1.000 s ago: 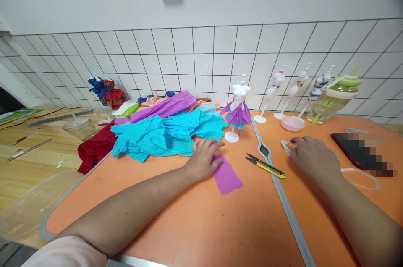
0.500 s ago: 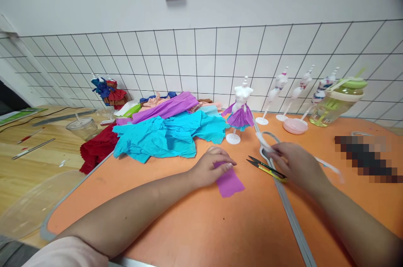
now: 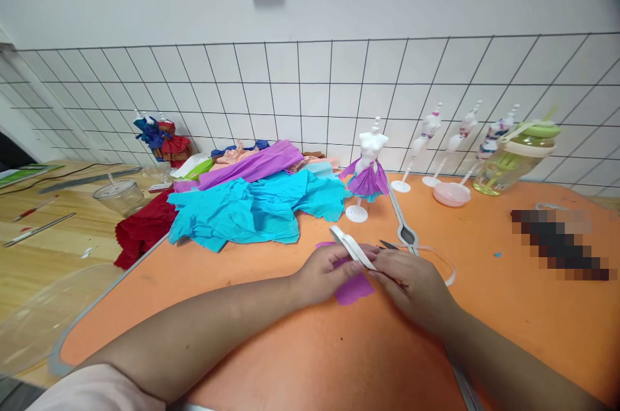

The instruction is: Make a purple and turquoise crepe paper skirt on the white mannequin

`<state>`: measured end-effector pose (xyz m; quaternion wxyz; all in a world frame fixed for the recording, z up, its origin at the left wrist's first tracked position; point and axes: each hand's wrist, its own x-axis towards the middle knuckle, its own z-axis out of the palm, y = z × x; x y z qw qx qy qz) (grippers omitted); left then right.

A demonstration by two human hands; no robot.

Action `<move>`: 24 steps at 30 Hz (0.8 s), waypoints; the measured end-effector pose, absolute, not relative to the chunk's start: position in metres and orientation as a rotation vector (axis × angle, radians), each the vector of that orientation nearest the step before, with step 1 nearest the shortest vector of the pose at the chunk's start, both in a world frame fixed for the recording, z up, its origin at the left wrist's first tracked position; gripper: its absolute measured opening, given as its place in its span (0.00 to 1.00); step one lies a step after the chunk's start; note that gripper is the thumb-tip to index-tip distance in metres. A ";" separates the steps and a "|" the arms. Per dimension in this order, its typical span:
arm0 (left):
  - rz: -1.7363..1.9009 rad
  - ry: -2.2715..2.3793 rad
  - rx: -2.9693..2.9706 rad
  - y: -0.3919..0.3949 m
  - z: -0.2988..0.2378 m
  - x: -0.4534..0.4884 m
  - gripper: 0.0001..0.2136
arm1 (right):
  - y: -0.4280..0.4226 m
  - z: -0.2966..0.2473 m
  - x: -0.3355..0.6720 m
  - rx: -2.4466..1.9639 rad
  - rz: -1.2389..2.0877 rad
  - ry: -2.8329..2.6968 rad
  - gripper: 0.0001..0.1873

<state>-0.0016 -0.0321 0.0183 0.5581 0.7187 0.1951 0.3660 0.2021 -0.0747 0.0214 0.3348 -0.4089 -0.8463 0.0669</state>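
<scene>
My left hand (image 3: 329, 272) rests on a small purple crepe paper strip (image 3: 356, 288) on the orange table (image 3: 314, 346), its fingers curled and pinching the paper. My right hand (image 3: 411, 282) meets it from the right, closed on a white tape strip (image 3: 351, 246) that stretches over the purple piece and trails off to the right. Small yellow-handled snips (image 3: 390, 245) lie just behind my right hand. A white mannequin in a purple skirt (image 3: 367, 168) stands behind the hands.
A heap of cyan crepe paper (image 3: 256, 207), purple and red sheets lies at the back left. Three more mannequins (image 3: 453, 139), a pink dish (image 3: 450, 194) and a green-lidded bottle (image 3: 516, 156) stand at the back right before a wire grid. A wooden desk (image 3: 43, 243) adjoins on the left.
My right hand picked up the white tape from the right side and carried it left to the purple strip. My left hand drew back slightly, staying on the paper.
</scene>
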 end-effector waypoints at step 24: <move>0.906 0.510 1.331 -0.025 0.016 -0.002 0.47 | -0.078 0.021 0.202 -1.278 0.314 -2.237 0.09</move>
